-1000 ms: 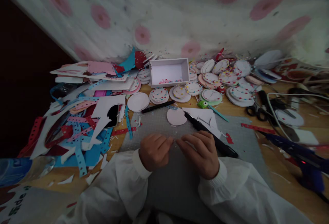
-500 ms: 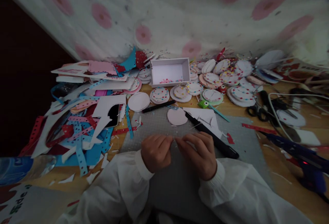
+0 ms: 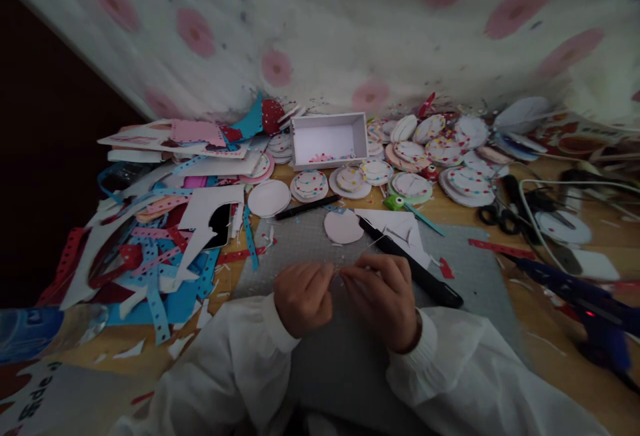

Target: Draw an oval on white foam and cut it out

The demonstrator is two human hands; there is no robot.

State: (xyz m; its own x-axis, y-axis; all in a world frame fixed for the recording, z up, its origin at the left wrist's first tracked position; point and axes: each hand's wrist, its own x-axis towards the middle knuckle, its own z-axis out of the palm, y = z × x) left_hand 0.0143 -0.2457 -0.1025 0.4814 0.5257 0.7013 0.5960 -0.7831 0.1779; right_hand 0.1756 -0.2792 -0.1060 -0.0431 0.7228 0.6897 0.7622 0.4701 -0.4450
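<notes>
My left hand (image 3: 304, 297) is closed in a pinch above the grey cutting mat (image 3: 330, 363). Close beside it, my right hand (image 3: 384, 297) also pinches, its fingertips almost meeting the left ones. Whatever lies between the fingertips is too small to name; a thin pale strand sticks up near the right fingers. Just beyond the hands, a pale paper disc (image 3: 343, 227) lies on the mat. A black craft knife (image 3: 425, 276) rests behind my right hand, partly over a white paper piece (image 3: 395, 226).
A white open box (image 3: 330, 139) with small bits inside stands at the back, among stacked, dotted paper discs (image 3: 467, 183). Paper scraps (image 3: 160, 249) heap at the left. On the right are black scissors (image 3: 500, 218) and a blue glue gun (image 3: 590, 309) with a red light.
My right fingers have shifted slightly left and closed in nearer to the left fingertips. My left hand has hardly moved, and the things on the table lie as before.
</notes>
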